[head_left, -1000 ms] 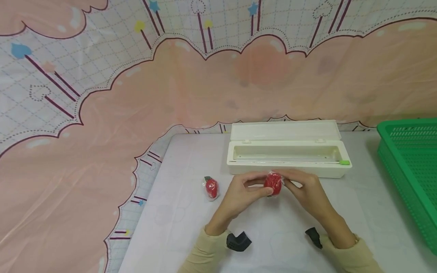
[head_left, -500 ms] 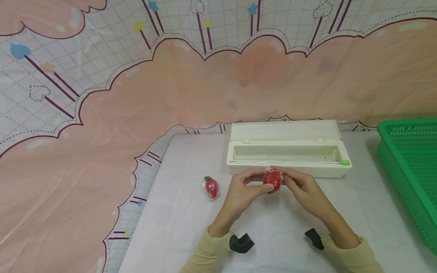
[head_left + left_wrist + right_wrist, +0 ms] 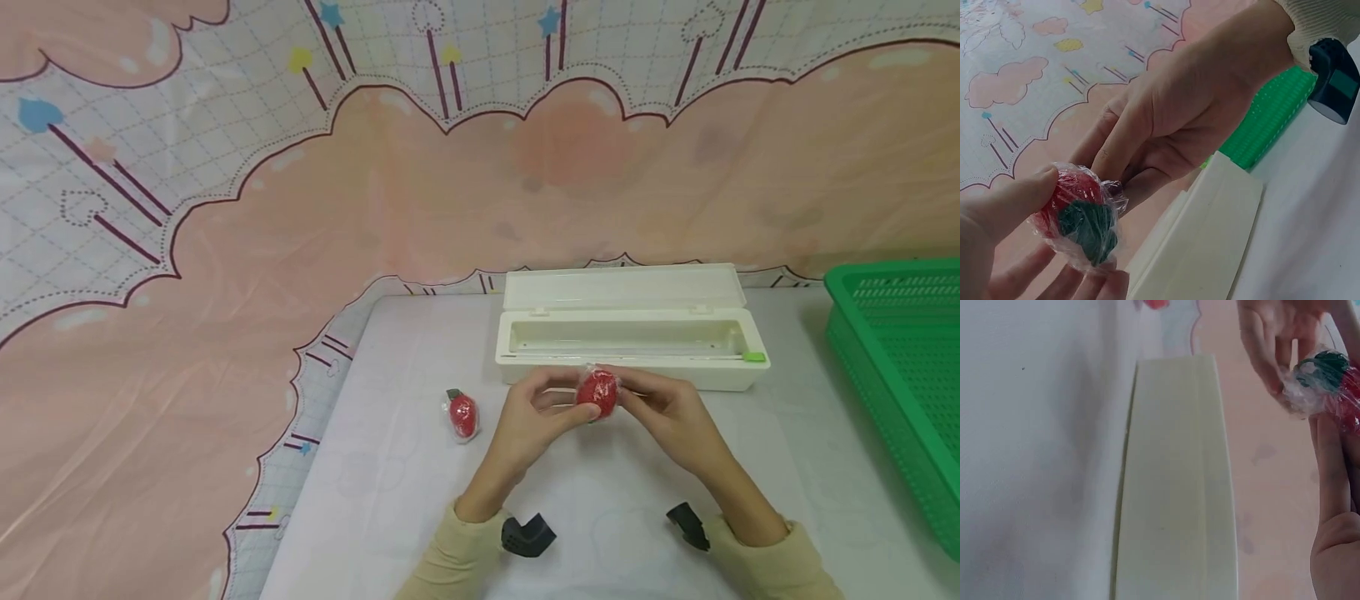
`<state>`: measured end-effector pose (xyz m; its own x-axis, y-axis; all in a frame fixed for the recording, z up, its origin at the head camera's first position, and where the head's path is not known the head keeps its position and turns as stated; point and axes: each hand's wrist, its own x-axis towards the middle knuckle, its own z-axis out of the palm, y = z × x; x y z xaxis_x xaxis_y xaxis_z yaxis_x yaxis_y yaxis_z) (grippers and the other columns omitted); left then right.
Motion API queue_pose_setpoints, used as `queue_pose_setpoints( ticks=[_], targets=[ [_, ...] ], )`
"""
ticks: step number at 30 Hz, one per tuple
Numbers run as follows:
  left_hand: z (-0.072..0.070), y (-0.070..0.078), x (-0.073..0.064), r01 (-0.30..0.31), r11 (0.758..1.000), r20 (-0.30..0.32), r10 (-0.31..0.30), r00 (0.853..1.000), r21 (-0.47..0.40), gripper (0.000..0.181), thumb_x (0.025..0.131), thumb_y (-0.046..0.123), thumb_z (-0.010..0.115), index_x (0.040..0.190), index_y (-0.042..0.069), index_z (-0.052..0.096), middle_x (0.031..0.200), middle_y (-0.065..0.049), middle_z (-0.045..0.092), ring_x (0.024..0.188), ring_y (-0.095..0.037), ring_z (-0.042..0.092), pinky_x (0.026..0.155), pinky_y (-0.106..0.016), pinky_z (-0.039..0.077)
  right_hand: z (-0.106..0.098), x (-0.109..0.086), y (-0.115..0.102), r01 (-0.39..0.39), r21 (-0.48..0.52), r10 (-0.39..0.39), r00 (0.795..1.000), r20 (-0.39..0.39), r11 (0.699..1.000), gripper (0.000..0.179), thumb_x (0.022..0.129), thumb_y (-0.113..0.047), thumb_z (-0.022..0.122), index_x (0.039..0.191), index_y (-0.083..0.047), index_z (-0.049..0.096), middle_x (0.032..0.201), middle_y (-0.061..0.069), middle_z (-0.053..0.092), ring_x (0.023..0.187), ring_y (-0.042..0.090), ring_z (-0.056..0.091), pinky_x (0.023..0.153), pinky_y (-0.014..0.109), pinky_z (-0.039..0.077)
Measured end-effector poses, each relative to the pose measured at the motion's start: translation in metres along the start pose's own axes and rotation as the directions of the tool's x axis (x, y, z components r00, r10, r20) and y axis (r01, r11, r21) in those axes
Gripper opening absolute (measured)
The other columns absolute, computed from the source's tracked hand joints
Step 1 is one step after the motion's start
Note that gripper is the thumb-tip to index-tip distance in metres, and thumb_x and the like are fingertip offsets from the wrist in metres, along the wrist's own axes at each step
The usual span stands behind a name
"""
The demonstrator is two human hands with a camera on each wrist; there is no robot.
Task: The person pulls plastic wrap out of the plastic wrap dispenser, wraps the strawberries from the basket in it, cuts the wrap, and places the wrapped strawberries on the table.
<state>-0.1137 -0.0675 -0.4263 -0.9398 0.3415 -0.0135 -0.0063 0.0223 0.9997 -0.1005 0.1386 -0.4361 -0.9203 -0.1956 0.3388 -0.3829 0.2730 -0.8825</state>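
Observation:
A red strawberry-like piece (image 3: 597, 393) with a dark green top is wrapped in clear plastic film, held up in front of the white box. My left hand (image 3: 528, 421) grips it from the left, thumb on the red side and fingers behind and beneath. From the other side, my right hand (image 3: 671, 417) pinches the gathered film (image 3: 1115, 195) at the edge of the piece. The green top (image 3: 1087, 226) shows through the film in the left wrist view. To the left, a second wrapped red piece (image 3: 463, 415) lies on the table with its green top pointing away.
Behind the hands stands a long white box (image 3: 630, 375), lid raised, with a green slider (image 3: 753, 357) on its front rail. A green plastic basket (image 3: 843, 321) is at the right. Black wrist pieces (image 3: 528, 535) sit by both sleeves. A patterned cloth (image 3: 487, 192) hangs behind the white table.
The held piece has risen slightly and turned a little between my hands. Both hands have shifted only slightly; the second piece and the box stay in place.

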Motion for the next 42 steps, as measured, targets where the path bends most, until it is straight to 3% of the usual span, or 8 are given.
queue_pose_setpoints(
  ticks=[4,8,15,26,33,38,42],
  targets=[
    [0.001,-0.001,-0.002,-0.016,1.000,0.022,0.017,1.000,-0.011,0.037,0.086,0.012,0.078,0.121,0.008,0.068,0.119,-0.009,0.067,0.103,-0.020,0.070,0.087,-0.033,0.059,0.001,0.000,0.000,0.013,0.004,-0.013,0.999,-0.038,1.000,0.032,0.090,0.007,0.067,0.121,0.002,0.068,0.117,0.019,0.070,0.102,-0.006,0.063,0.082,0.014,0.054],
    [0.001,-0.002,-0.002,-0.026,0.999,0.006,0.026,1.000,0.024,0.034,0.087,0.015,0.078,0.119,0.008,0.069,0.115,-0.010,0.070,0.101,-0.017,0.070,0.085,-0.030,0.059,0.002,0.000,0.001,0.019,-0.008,-0.019,0.998,-0.054,1.000,0.033,0.087,0.009,0.068,0.120,0.001,0.069,0.114,0.017,0.071,0.100,-0.006,0.063,0.081,0.014,0.055],
    [0.002,-0.005,-0.002,-0.031,0.998,-0.014,0.032,0.999,0.051,0.032,0.087,0.016,0.077,0.118,0.007,0.070,0.111,-0.011,0.071,0.098,-0.018,0.071,0.081,-0.030,0.060,0.005,-0.003,-0.002,0.009,0.000,-0.009,0.999,-0.035,1.000,0.036,0.096,0.002,0.061,0.132,0.003,0.060,0.131,0.019,0.063,0.112,-0.011,0.057,0.089,0.013,0.051],
    [0.001,-0.008,-0.004,-0.069,0.998,0.002,0.069,0.998,0.004,0.030,0.087,0.013,0.077,0.114,0.004,0.069,0.109,-0.013,0.071,0.096,-0.018,0.071,0.081,-0.032,0.060,0.007,-0.007,-0.009,0.033,0.020,-0.032,0.999,-0.010,0.999,0.045,0.092,-0.003,0.068,0.136,-0.004,0.059,0.131,0.017,0.064,0.111,-0.005,0.062,0.088,0.016,0.053],
    [0.002,-0.005,-0.005,-0.030,0.997,0.022,0.031,0.999,-0.075,0.028,0.087,0.009,0.075,0.113,-0.002,0.068,0.106,-0.016,0.072,0.091,-0.013,0.071,0.080,-0.032,0.060,0.003,-0.007,-0.007,0.030,0.080,-0.032,0.999,0.026,0.996,0.046,0.092,-0.002,0.067,0.137,-0.004,0.058,0.133,0.016,0.063,0.112,-0.002,0.063,0.089,0.017,0.053],
    [0.000,-0.003,-0.006,0.006,0.993,0.046,0.000,0.999,-0.117,0.029,0.089,0.010,0.073,0.114,-0.004,0.068,0.106,-0.015,0.073,0.089,-0.011,0.071,0.080,-0.030,0.060,-0.007,-0.007,-0.004,-0.011,0.212,-0.017,0.991,0.129,0.977,0.051,0.091,0.002,0.067,0.140,0.000,0.054,0.140,-0.001,0.059,0.117,0.005,0.063,0.091,0.022,0.054],
    [0.000,-0.004,-0.006,0.015,0.992,0.058,-0.008,0.998,-0.122,0.030,0.090,0.013,0.073,0.114,-0.004,0.068,0.104,-0.011,0.073,0.090,-0.012,0.070,0.080,-0.028,0.059,-0.009,-0.006,-0.002,-0.008,0.265,-0.034,0.988,0.151,0.964,0.055,0.087,0.007,0.070,0.139,0.005,0.053,0.137,-0.013,0.059,0.115,0.008,0.065,0.089,0.026,0.056]
  ],
)
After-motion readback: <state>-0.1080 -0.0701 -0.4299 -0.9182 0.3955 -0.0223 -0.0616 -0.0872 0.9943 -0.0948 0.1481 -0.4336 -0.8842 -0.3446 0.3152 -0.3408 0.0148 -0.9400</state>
